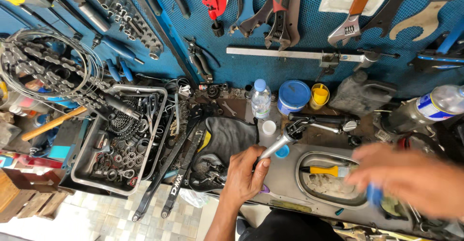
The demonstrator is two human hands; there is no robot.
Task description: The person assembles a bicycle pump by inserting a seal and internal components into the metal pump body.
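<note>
Head view: 2 hands over the bench (285, 185), front edge.
Left hand (244, 173): fingers wrapped tight round a silver handlebar stem (279, 144), mid-bench.
Right hand (411, 175): blurred, over the metal tray (309, 192), a blue thing (373, 195) at its fingers; grip unclear.
Yellow-handled brush (328, 171): lying in the tray.

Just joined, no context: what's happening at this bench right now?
A person is at a cluttered bicycle-repair bench. The left hand grips a silver metal tube joined to a black handlebar part. The right hand, motion-blurred, is over an oval metal tray holding a yellow-handled brush, with something blue at its fingers. Tools hang on the blue pegboard.
</note>
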